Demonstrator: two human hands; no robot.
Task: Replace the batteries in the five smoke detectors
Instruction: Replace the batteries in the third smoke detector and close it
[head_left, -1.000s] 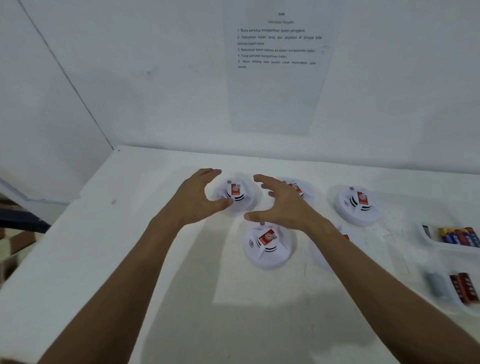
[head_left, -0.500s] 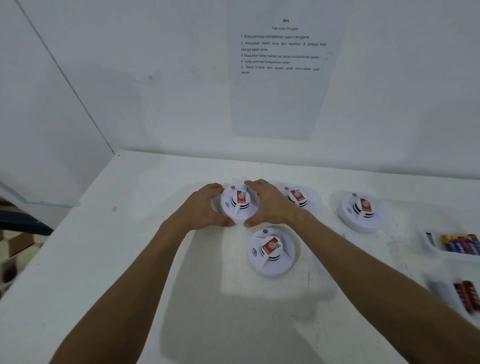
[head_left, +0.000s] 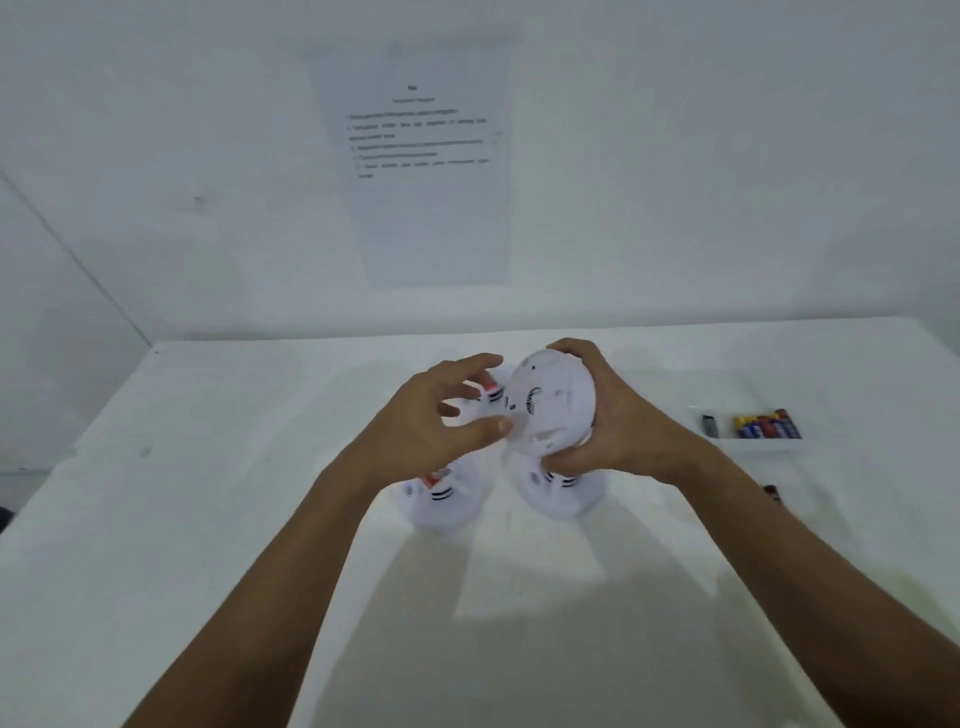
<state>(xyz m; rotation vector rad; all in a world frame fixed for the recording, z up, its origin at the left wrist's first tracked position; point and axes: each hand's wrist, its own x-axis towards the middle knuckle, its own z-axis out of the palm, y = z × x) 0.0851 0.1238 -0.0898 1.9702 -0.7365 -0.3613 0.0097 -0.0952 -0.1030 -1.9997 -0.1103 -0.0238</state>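
My right hand (head_left: 618, 421) grips a round white smoke detector (head_left: 550, 408), lifted off the table and turned so its back faces me. Beside it my left hand (head_left: 436, 431) is open, with the thumb tip touching the detector's left rim and the fingers spread above. Three more white detectors lie on the table below: one under my left wrist (head_left: 441, 499), one under my right hand (head_left: 558, 491), and one partly hidden behind my left fingers (head_left: 491, 395). Fresh batteries (head_left: 766, 426) lie in a clear tray at the right.
The white table (head_left: 208, 519) meets a white wall with a printed instruction sheet (head_left: 426, 156). A second tray at the right edge shows one dark battery end (head_left: 771, 491). The table's left edge drops off at the far left.
The detector that both hands held on the table has been lifted and flipped back-side up in my right hand. My left hand has let go, and the camera has shifted.
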